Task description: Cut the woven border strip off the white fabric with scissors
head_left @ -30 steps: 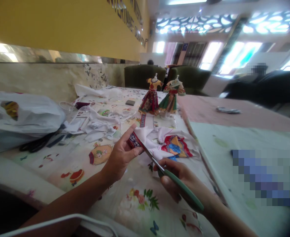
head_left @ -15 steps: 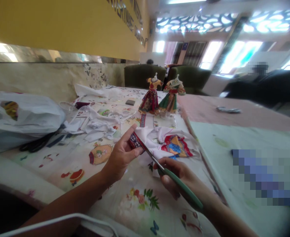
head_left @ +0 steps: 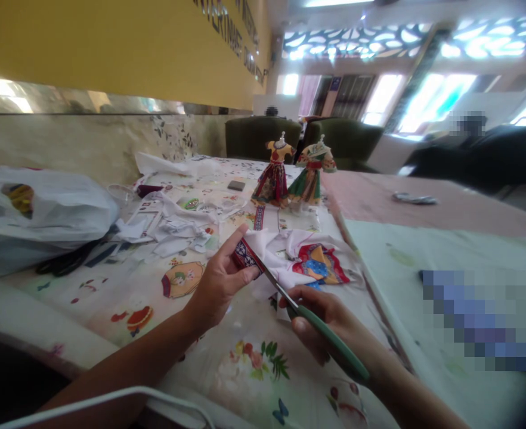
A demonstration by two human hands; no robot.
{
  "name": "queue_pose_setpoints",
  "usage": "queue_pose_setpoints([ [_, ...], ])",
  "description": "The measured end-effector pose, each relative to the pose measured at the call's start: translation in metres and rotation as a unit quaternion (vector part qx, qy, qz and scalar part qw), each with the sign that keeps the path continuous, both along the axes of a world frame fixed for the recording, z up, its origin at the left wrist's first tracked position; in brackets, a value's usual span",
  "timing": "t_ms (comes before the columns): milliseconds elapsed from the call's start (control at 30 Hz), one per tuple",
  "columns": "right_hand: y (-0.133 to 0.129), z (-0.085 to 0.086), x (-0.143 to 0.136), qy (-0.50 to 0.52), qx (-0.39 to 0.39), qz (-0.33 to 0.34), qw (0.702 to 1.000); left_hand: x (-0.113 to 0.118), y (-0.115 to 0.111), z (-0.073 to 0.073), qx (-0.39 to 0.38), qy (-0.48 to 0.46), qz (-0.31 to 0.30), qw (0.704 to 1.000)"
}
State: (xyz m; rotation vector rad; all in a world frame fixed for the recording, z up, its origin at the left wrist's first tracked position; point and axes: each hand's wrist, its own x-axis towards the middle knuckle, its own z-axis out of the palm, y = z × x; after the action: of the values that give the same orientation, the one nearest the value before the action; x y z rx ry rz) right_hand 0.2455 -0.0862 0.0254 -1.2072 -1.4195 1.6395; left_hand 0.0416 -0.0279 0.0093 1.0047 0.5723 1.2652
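My left hand point(head_left: 220, 286) pinches a white fabric piece with a patterned red and blue band point(head_left: 246, 256) between thumb and fingers. In my right hand point(head_left: 323, 322) are green-handled scissors point(head_left: 330, 336), their blades pointing up and left against the edge of the band. The blades look closed or nearly so. Beyond my hands lies white cloth with a printed red, yellow and blue motif point(head_left: 320, 265). A cut-out orange printed piece point(head_left: 182, 280) rests left of my left hand.
Two small dress forms in a red skirt point(head_left: 272, 182) and a green skirt point(head_left: 310, 182) stand farther back. At the left are a white plastic bag point(head_left: 43, 220), black scissors point(head_left: 64, 262) and white scraps point(head_left: 178, 235). A pale cable crosses the bottom left.
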Motion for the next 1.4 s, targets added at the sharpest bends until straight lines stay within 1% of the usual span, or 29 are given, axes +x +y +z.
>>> queue_pose_setpoints([
  [200,0.0000,0.0010,0.0000,-0.024,0.001,-0.001,1.000,-0.0005,-0.0003,0.0007,-0.001,0.005,0.002,1.000],
  [333,0.0001,0.0006,0.0005,-0.032,0.016,0.003,0.999,-0.0001,-0.0005,0.0016,0.004,0.016,0.009,1.000],
  [600,0.0019,-0.0023,0.0006,-0.010,0.028,0.000,1.000,0.0002,-0.0010,0.0010,0.018,0.036,0.004,0.999],
  [733,0.0014,-0.0043,0.0002,0.002,0.022,-0.008,1.000,-0.0009,-0.0005,-0.0006,0.028,0.038,-0.005,0.999],
  [900,0.0008,-0.0020,0.0006,0.004,0.008,0.003,1.000,-0.0019,0.0000,-0.0028,0.036,0.031,-0.012,0.999],
  [1100,-0.0006,0.0029,0.0009,-0.006,0.005,0.003,1.000,-0.0016,-0.0008,-0.0009,0.031,0.038,-0.006,0.999],
  [1233,-0.0009,0.0027,0.0007,-0.012,-0.004,-0.005,1.000,-0.0012,-0.0019,0.0009,0.025,0.029,-0.006,0.999],
  [1400,-0.0005,0.0018,0.0016,-0.027,0.008,-0.002,1.000,-0.0015,0.0000,0.0007,0.003,0.028,0.004,1.000],
])
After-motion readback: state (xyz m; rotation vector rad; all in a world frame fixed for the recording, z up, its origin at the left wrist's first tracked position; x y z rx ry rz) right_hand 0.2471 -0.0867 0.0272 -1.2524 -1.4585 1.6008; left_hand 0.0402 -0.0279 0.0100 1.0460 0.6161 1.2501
